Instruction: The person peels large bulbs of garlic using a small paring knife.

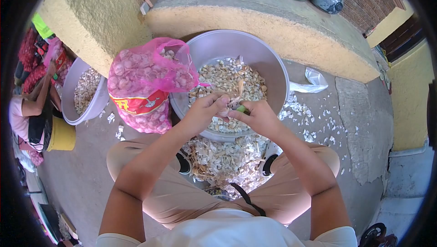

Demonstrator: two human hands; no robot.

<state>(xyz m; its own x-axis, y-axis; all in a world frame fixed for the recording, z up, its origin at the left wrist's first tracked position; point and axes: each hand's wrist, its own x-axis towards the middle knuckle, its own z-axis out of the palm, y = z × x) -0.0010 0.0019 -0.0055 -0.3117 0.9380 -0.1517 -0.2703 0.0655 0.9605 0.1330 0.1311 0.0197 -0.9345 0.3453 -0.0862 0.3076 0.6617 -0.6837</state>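
Above the near part of a large pale purple tub point(275, 69), both hands meet at a garlic bulb point(224, 111). My left hand point(205, 110) has its fingers closed round the bulb. My right hand point(257, 115) is closed on a small green-handled tool point(241, 109), its working end hidden at the bulb. Loose garlic cloves point(223, 76) cover the tub's bottom. A pink mesh bag point(141, 83) full of garlic bulbs stands against the tub's left side.
Garlic skins point(227, 156) lie heaped between the feet, with more scattered at right near a plastic bag point(312, 83). Behind the tub is a concrete ledge point(255, 19). At left, another person point(32, 110) sits beside a second tub point(70, 96) and a yellow bucket point(62, 134).
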